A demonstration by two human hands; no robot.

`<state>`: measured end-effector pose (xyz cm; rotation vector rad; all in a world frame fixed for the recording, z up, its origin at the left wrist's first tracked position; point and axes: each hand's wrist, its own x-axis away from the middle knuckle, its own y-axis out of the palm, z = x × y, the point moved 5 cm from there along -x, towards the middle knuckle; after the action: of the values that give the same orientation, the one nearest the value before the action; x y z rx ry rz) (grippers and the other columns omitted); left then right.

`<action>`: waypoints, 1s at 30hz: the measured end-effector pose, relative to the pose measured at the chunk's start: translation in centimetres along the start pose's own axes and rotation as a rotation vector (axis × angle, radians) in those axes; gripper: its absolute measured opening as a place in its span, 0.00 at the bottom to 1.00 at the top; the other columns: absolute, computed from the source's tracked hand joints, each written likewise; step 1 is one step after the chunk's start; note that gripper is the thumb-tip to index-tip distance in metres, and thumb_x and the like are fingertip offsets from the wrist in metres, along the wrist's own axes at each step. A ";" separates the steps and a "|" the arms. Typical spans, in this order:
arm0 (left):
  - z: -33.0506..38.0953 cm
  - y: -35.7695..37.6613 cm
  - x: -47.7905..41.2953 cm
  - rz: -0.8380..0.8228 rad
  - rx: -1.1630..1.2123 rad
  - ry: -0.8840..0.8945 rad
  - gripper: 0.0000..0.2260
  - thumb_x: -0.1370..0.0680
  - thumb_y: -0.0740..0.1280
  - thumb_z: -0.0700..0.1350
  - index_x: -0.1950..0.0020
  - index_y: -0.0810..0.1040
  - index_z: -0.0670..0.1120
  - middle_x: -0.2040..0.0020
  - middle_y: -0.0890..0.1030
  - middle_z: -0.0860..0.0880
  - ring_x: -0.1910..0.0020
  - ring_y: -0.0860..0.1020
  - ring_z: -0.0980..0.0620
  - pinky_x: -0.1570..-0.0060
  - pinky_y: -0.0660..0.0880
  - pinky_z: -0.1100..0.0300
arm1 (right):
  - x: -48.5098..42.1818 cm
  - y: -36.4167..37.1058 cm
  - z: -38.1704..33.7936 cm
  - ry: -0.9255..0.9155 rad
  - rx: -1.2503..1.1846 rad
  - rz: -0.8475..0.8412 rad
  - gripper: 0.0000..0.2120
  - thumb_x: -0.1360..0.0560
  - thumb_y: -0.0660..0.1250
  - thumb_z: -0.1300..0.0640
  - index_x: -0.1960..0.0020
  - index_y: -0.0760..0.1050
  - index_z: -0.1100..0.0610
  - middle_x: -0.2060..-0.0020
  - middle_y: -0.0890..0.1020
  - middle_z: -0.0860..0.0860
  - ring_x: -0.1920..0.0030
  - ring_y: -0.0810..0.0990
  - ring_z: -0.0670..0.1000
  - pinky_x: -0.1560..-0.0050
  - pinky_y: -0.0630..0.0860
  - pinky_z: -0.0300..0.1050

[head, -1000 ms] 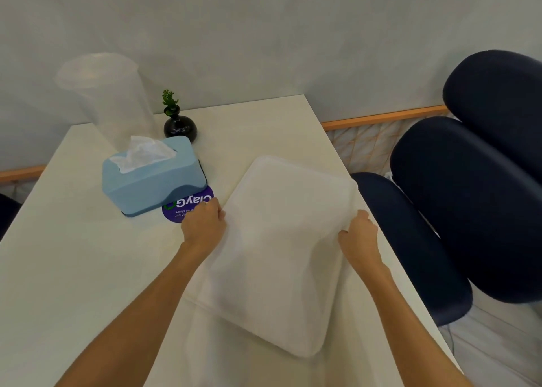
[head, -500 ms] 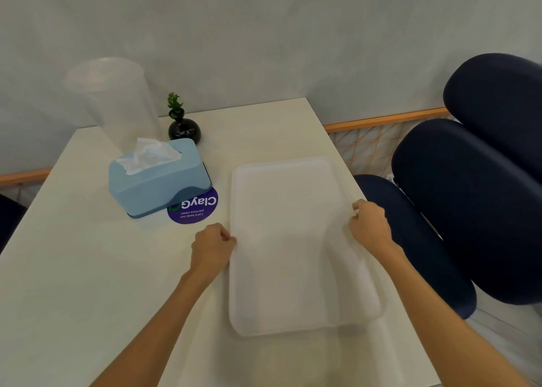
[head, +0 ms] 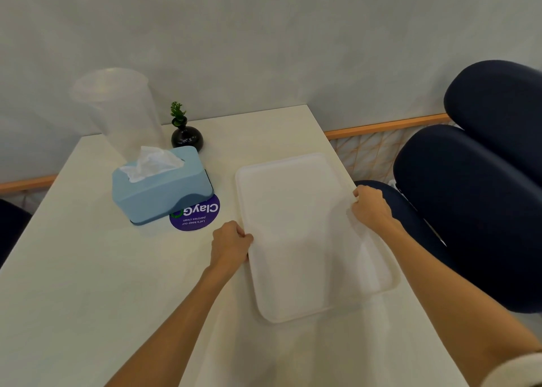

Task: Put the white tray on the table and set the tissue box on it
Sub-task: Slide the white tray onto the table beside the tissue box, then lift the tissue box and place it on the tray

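Left hand [head: 231, 247] is curled shut on the left long edge of the white tray [head: 308, 234], knuckles up, thumb side against the rim; right hand [head: 371, 209] is clamped the same way on the right long edge. Compared with a second ago, the tray is no longer held tilted and rotated above the surface: it has been squared up and laid down, and now appears flat on the table [head: 88, 269], right of centre, its right rim near or slightly over the table's right edge. Full contact with the top cannot be confirmed at the near corner. Since half a second ago only a small shift toward the far side is seen, so placement is judged essentially done. The tissue box [head: 162, 185] is untouched, standing just left of the tray and apart from it, partly over a purple round sticker [head: 199, 215]. A small black vase [head: 186, 135] and a clear plastic cup [head: 117, 110] are behind the box, clear of the transfer path. First half of the task is judged complete; remaining: both grips to be released, box to be lifted and set on the tray's middle. Tray overhang is to be checked before loading.
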<state>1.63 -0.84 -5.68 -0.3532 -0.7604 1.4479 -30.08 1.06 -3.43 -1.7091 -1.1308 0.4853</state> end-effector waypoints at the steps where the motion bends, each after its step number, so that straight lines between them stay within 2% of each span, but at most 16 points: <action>1: 0.0 0.0 0.0 -0.006 0.003 -0.003 0.04 0.26 0.69 0.39 0.57 0.76 0.40 0.61 0.80 0.42 0.66 0.82 0.43 0.57 0.82 0.45 | 0.0 0.0 0.0 -0.001 0.008 -0.002 0.13 0.23 0.60 0.65 0.39 0.73 0.62 0.48 0.79 0.60 0.60 0.75 0.56 0.63 0.71 0.46; 6: 0.3 0.0 0.1 -0.044 0.027 -0.023 0.04 0.25 0.69 0.38 0.56 0.74 0.40 0.57 0.80 0.39 0.65 0.82 0.42 0.62 0.82 0.49 | -0.2 -0.1 -0.1 -0.024 0.036 -0.017 0.13 0.24 0.60 0.65 0.39 0.72 0.62 0.49 0.79 0.59 0.59 0.75 0.56 0.63 0.72 0.46; 10: 0.3 0.1 0.1 -0.060 0.052 -0.023 0.04 0.25 0.68 0.37 0.55 0.74 0.39 0.54 0.80 0.38 0.65 0.81 0.43 0.74 0.77 0.60 | -0.3 0.0 0.1 -0.034 0.064 -0.012 0.12 0.23 0.60 0.64 0.41 0.72 0.62 0.54 0.77 0.58 0.62 0.74 0.55 0.70 0.67 0.42; 13: -0.1 0.2 0.2 -0.076 0.093 -0.033 0.04 0.25 0.69 0.37 0.53 0.75 0.39 0.54 0.80 0.39 0.63 0.81 0.45 0.75 0.78 0.62 | -0.3 -0.1 0.2 -0.027 0.082 -0.005 0.13 0.24 0.60 0.64 0.40 0.72 0.63 0.49 0.78 0.60 0.55 0.77 0.59 0.61 0.73 0.47; 14: -0.2 0.1 0.2 -0.081 0.106 -0.035 0.05 0.25 0.69 0.38 0.53 0.76 0.38 0.55 0.81 0.39 0.64 0.81 0.45 0.74 0.79 0.60 | -0.3 -0.3 0.1 -0.027 0.096 0.011 0.14 0.24 0.60 0.64 0.39 0.71 0.63 0.46 0.78 0.61 0.51 0.77 0.61 0.58 0.74 0.49; 16: -0.4 -0.4 0.1 -0.087 0.092 -0.022 0.06 0.24 0.69 0.42 0.52 0.78 0.39 0.58 0.82 0.41 0.64 0.82 0.45 0.63 0.83 0.52 | -0.4 -0.8 -0.7 -0.053 0.129 0.066 0.16 0.24 0.61 0.64 0.37 0.70 0.62 0.42 0.76 0.61 0.46 0.76 0.63 0.53 0.76 0.53; 18: -0.3 -1.6 -0.3 -0.076 0.026 0.030 0.07 0.24 0.68 0.46 0.51 0.79 0.42 0.58 0.83 0.44 0.59 0.82 0.44 0.53 0.82 0.46 | -0.6 -1.3 -2.2 -0.110 0.109 0.097 0.16 0.24 0.61 0.62 0.36 0.70 0.62 0.41 0.76 0.62 0.45 0.76 0.64 0.50 0.78 0.56; 20: 0.4 -3.3 -0.7 -0.043 0.025 0.102 0.07 0.24 0.68 0.47 0.51 0.79 0.44 0.56 0.82 0.47 0.55 0.81 0.44 0.52 0.80 0.45 | -0.8 -1.5 -4.3 -0.189 0.061 0.083 0.17 0.23 0.61 0.62 0.36 0.70 0.62 0.43 0.77 0.63 0.47 0.77 0.63 0.51 0.78 0.54; 22: 1.4 -5.3 -1.2 0.018 0.062 0.170 0.07 0.24 0.68 0.47 0.51 0.79 0.45 0.56 0.81 0.48 0.55 0.81 0.45 0.54 0.81 0.47 | -0.9 -1.3 -7.0 -0.277 0.031 0.051 0.17 0.23 0.61 0.62 0.35 0.70 0.62 0.43 0.77 0.63 0.46 0.77 0.62 0.49 0.78 0.53; 26: 2.9 -10.6 -2.3 0.276 0.119 0.281 0.08 0.24 0.67 0.51 0.48 0.76 0.51 0.58 0.79 0.55 0.60 0.78 0.59 0.64 0.77 0.59 | -1.0 -0.1 -13.1 -0.401 -0.031 -0.039 0.16 0.24 0.62 0.62 0.36 0.72 0.60 0.42 0.75 0.62 0.44 0.76 0.61 0.44 0.75 0.51; 30: 1.2 -15.8 -3.7 0.657 0.206 0.203 0.07 0.23 0.63 0.54 0.47 0.73 0.54 0.54 0.77 0.57 0.58 0.76 0.58 0.59 0.73 0.60 | -0.2 2.1 -19.4 -0.519 -0.128 -0.165 0.16 0.23 0.62 0.61 0.36 0.72 0.60 0.42 0.76 0.61 0.44 0.76 0.59 0.50 0.69 0.42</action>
<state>13.02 -6.70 4.40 -0.6162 -0.3292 2.0467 -14.78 -9.22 3.04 -1.6221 -1.6899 0.7940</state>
